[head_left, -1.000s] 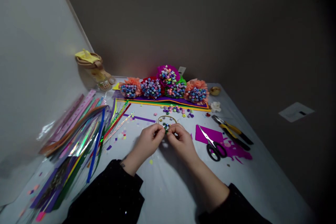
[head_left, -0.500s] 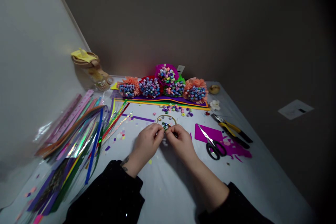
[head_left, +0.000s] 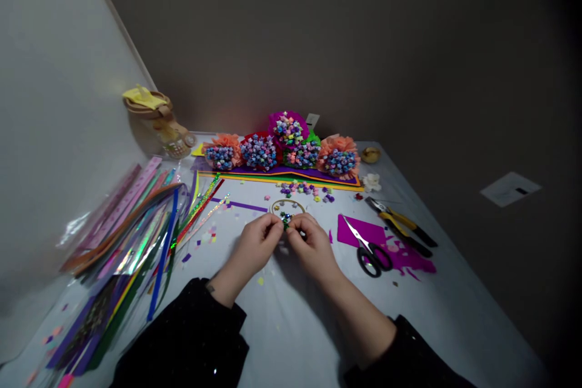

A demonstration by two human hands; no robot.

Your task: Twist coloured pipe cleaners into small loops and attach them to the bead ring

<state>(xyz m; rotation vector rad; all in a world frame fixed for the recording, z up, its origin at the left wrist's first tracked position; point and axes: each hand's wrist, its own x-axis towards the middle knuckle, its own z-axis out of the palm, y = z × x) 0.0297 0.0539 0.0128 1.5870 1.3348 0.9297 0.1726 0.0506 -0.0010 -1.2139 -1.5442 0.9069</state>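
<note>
Our left hand (head_left: 255,244) and right hand (head_left: 313,246) were together above the table, the fingertips (head_left: 276,229) of both pinching a small glittery green cluster (head_left: 286,220) between them. That cluster sat at the near edge of a thin gold ring (head_left: 287,200) lying flat on the white-covered table (head_left: 291,327). Black sparkly sleeves (head_left: 182,339) reached our wrists, and tiny paper scraps (head_left: 207,235) lay scattered to the left of our hands. To our right lay black-handled scissors (head_left: 370,259) on a magenta paper sheet (head_left: 359,231), with yellow-and-black pliers (head_left: 400,225) just beyond. To our left spread a large bundle of shiny coloured strips (head_left: 131,236) in clear plastic. Farther ahead, loose paper stars (head_left: 302,188) lay before layered coloured sheets (head_left: 277,177), which carried a row of paper-star bouquets (head_left: 259,153) wrapped in crepe paper. At the far left corner stood a tan bottle (head_left: 152,115) with a yellow top, against the pale wall (head_left: 59,103).
</note>
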